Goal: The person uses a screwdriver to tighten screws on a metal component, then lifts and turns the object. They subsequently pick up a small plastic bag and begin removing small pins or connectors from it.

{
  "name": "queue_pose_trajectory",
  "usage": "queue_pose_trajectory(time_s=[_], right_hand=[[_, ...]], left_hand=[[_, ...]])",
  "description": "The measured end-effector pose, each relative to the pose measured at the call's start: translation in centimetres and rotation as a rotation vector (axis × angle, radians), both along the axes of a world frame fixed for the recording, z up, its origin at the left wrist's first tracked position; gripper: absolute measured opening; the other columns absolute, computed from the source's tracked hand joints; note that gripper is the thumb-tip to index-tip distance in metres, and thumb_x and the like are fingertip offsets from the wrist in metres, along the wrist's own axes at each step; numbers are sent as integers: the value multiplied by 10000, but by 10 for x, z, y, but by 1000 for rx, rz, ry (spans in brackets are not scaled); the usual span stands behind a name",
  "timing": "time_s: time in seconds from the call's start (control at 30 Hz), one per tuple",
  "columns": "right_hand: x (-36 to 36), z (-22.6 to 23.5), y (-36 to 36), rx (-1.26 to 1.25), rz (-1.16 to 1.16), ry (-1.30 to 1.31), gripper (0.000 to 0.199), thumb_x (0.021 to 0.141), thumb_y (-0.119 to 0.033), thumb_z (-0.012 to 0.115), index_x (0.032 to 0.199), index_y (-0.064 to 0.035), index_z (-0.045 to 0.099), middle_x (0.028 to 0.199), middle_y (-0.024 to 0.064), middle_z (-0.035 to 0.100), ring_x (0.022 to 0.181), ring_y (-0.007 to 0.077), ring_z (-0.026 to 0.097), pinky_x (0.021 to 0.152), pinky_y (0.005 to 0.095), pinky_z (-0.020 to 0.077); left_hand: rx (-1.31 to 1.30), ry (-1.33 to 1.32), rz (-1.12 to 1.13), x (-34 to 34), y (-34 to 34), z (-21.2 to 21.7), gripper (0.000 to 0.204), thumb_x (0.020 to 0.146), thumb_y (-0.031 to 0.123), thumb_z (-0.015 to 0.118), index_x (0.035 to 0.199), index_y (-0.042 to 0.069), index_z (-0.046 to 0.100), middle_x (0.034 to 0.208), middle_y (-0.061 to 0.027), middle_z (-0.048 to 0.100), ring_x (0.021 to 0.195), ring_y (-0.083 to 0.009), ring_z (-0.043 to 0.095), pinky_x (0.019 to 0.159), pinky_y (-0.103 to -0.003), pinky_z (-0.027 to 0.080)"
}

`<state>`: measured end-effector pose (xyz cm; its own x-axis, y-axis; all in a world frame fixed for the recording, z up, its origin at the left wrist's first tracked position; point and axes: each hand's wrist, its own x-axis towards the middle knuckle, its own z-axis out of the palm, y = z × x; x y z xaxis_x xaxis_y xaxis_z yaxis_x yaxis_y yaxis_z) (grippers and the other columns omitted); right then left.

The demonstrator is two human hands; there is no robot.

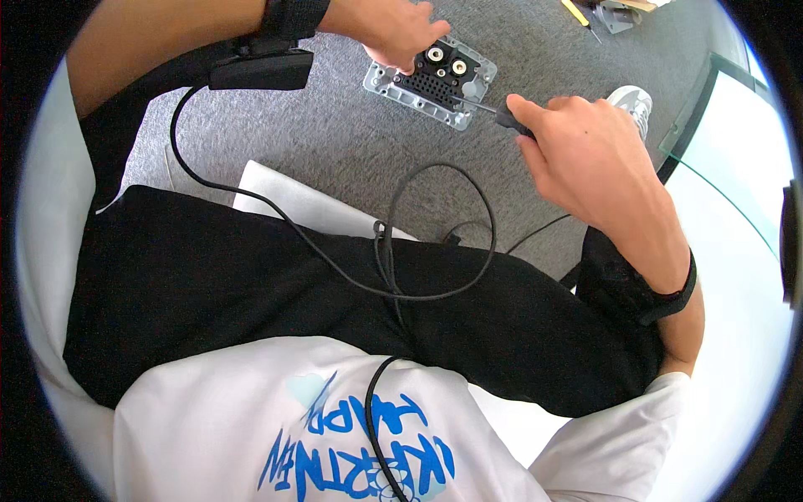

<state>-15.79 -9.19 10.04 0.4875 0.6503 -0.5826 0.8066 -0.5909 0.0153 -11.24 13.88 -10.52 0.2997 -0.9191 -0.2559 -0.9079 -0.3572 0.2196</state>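
A grey metal housing (458,120) lies on the carpet at the top middle. Set into it is a black perforated part (428,86), with two round metal-rimmed terminals (447,60) on its far side. My left hand (391,32) is bent over the housing's far left part, its fingers curled against it; some fingertips are hidden. From the right, my right hand (577,146) grips a screwdriver (512,119) by its dark handle. The thin shaft slants left and its tip reaches the right end of the black part; the exact contact point is too small to tell.
A yellow-handled screwdriver (575,12) and a metal bracket (617,18) lie at the far right. A looped black cable (492,230) crosses my lap. One grey shoe (632,105) and a glass panel (728,159) are on the right, a white flat object (293,197) before my legs.
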Motion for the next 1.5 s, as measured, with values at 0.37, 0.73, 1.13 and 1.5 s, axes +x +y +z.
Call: queue_pose_trajectory(time_s=[0.37,0.73,1.13,1.5], right_hand=[[-5,-2,14,88,19,-56,130,719,-152,732,769,-32,730,794,166,732,740,354,746,667,437,606],[12,0,12,1,-147,29,212,801,-204,710,927,-44,770,884,206,745,850,375,746,790,462,605],[70,-96,-128,383,-259,-278,533,1006,-215,596,1494,-117,407,1116,212,635,983,443,673,839,510,561],[58,-158,-118,205,-417,68,680,982,-161,589,1587,-97,284,1297,262,530,1158,464,606,987,492,520]], left_hand=[[173,263,333,5,-16,35,465,953,249,641,1279,-66,536,1101,-313,659,953,-437,719,776,-520,582],[213,267,468,-10,-22,48,871,856,319,806,1526,40,325,1282,-294,548,1058,-477,671,879,-527,573],[107,647,934,-13,-20,14,1251,740,410,898,1640,89,90,1449,-399,383,1202,-495,593,1020,-504,514],[-46,554,876,-16,-19,19,1027,754,396,893,1573,192,308,1317,-335,497,1161,-496,590,1002,-510,511]])
